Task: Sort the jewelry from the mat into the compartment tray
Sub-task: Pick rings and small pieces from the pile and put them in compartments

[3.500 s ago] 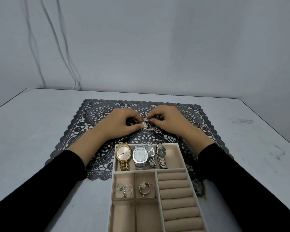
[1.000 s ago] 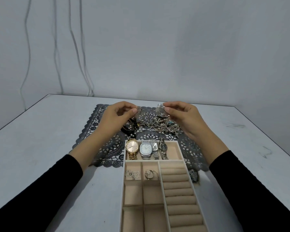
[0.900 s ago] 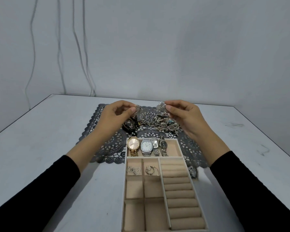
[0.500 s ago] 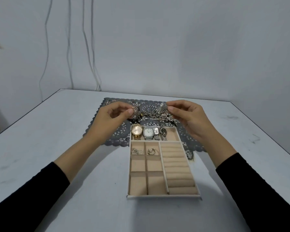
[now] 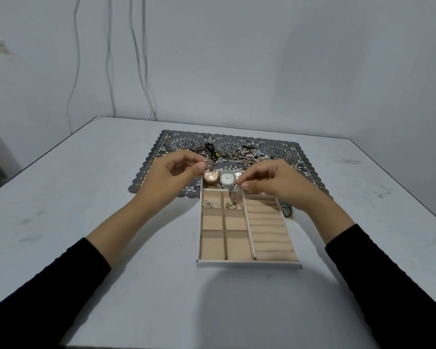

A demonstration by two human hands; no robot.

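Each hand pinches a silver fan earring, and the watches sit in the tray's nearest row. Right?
No. The head view shows the watches in the tray's farthest row, by the mat. The left hand does pinch one silver fan earring, the right hand its twin.

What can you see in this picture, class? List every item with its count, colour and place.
table: one, pale grey, under everything.
lace mat: one, dark grey, far middle of the table.
compartment tray: one, white rim, beige lining, far end over the mat's near edge.
watches: at least two, gold and silver, tray's far compartment.
small pieces: two clusters, silver and gold, two small tray compartments.
jewelry pile: one, mixed, far part of the mat.
fan earrings: two, silver, held above the tray's far end.
cables: several, pale, on the wall.
left hand: black sleeve, pinches one earring.
right hand: black sleeve, pinches the other.
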